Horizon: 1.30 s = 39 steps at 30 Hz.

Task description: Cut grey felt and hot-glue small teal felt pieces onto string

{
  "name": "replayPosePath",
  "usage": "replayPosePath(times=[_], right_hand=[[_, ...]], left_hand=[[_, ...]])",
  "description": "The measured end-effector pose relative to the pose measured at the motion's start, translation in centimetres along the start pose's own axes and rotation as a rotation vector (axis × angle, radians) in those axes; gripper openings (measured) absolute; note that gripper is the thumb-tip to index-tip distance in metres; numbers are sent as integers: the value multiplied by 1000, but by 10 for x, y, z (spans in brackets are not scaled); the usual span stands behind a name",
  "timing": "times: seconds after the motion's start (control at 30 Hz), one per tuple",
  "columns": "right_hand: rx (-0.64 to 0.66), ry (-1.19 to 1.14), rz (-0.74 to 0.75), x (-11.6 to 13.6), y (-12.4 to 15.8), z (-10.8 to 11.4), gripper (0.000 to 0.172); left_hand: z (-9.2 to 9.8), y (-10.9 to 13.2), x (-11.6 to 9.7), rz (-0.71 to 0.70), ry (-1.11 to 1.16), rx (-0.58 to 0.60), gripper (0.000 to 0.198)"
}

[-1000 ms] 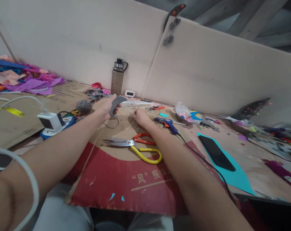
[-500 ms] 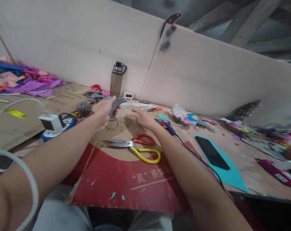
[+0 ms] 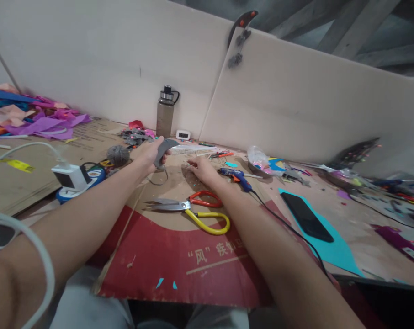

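Observation:
My left hand (image 3: pixel 150 154) is closed on a grey crescent-shaped piece (image 3: pixel 163 150) that looks like felt or yarn work, held above the cardboard. From it a thin grey strand (image 3: pixel 163 182) curves down onto the board. To its right, my right hand (image 3: pixel 202 170) hovers low over the cardboard, or rests on it, fingers apart and nothing visible in them. Between my forearms lie large scissors (image 3: pixel 184 205) with one red and one yellow handle, blades slightly parted and pointing left. A ball of grey yarn (image 3: pixel 118 156) sits beside my left wrist.
Right of my right hand is a blue glue gun (image 3: pixel 239 177) with a trailing cord. A black phone (image 3: pixel 306 217) lies on a turquoise sheet (image 3: pixel 340 253). Behind stand a bottle (image 3: pixel 165 114) and a small white clock (image 3: pixel 183 135). A white charger (image 3: pixel 70 177) is at left.
My right hand's fingers have curled a little and shifted slightly left. My left hand keeps its hold on the grey crescent piece. The view has turned slightly.

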State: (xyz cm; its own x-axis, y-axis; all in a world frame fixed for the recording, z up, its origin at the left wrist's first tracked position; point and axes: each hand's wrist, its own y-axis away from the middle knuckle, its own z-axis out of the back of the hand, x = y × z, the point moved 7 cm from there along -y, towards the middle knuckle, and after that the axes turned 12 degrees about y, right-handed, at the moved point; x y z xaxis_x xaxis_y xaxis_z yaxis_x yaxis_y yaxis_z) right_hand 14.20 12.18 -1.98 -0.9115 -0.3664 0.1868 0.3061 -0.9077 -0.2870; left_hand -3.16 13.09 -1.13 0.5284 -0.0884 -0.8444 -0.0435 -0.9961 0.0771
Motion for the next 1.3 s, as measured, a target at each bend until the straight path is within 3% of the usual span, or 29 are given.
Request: replayPosePath(times=[0.13, 0.4, 0.63, 1.0, 1.1, 1.3], right_hand=[[79, 219, -17, 6, -11, -16, 22], [108, 292, -39, 10, -19, -21, 23], [65, 262, -111, -5, -14, -10, 32], [73, 234, -54, 4, -18, -15, 21], [62, 196, -98, -4, -18, -13, 19], [-4, 122, -214, -25, -8, -5, 33]], left_hand=[[1, 0, 0, -2, 4, -2, 34], [1, -1, 1, -13, -39, 5, 34], [2, -3, 0, -26, -12, 0, 33], [3, -7, 4, -18, -9, 12, 31], [4, -8, 4, -7, -11, 10, 32], [4, -6, 3, 20, 13, -11, 32]])
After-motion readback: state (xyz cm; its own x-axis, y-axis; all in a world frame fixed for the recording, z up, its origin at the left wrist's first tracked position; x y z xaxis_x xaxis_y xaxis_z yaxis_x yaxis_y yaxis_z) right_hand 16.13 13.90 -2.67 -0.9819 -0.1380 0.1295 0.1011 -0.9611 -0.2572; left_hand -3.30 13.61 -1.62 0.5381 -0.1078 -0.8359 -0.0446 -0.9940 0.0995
